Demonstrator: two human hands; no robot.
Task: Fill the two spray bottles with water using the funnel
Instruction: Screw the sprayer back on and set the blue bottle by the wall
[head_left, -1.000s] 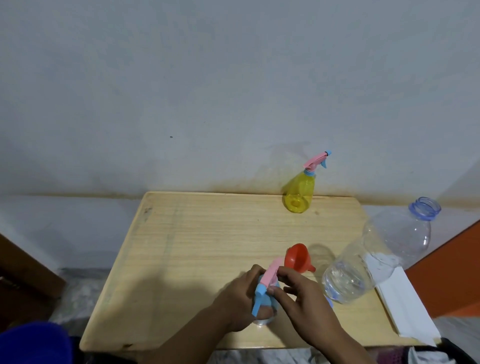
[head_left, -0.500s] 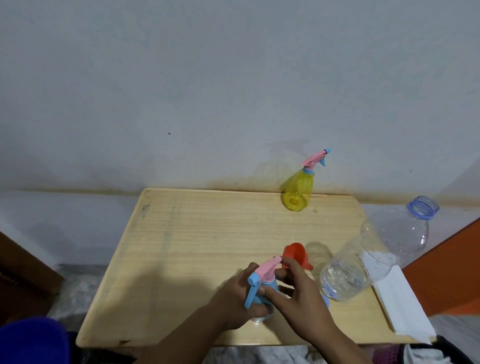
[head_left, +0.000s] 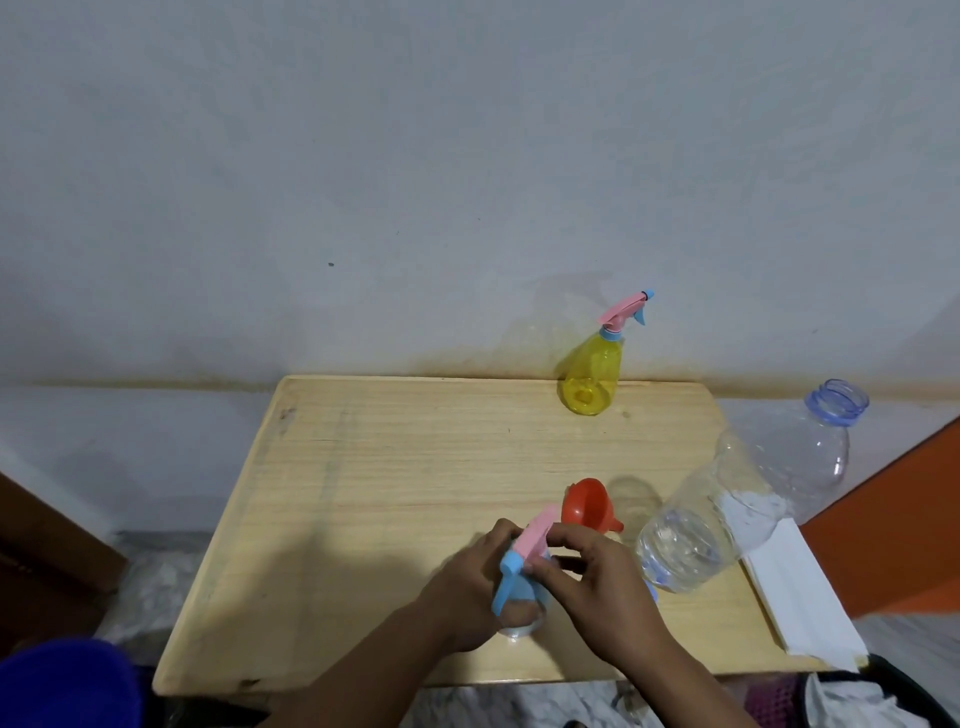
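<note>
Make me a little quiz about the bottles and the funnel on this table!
1. True or false: the yellow spray bottle has its spray head on.
2. Which bottle do both hands hold? A) the clear spray bottle B) the yellow one C) the big water bottle
3. Fill in: the funnel is coloured ____.

Key: 1 true. 2 A: the left hand grips the body, the right hand its pink sprayer. 3 red.

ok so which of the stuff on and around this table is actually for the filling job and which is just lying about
For the job:
- clear spray bottle, gripped by the left hand and right hand
- yellow spray bottle
- red funnel
- big water bottle, uncapped

Just lying about:
- white board at the table's right edge
- blue object, bottom left
</note>
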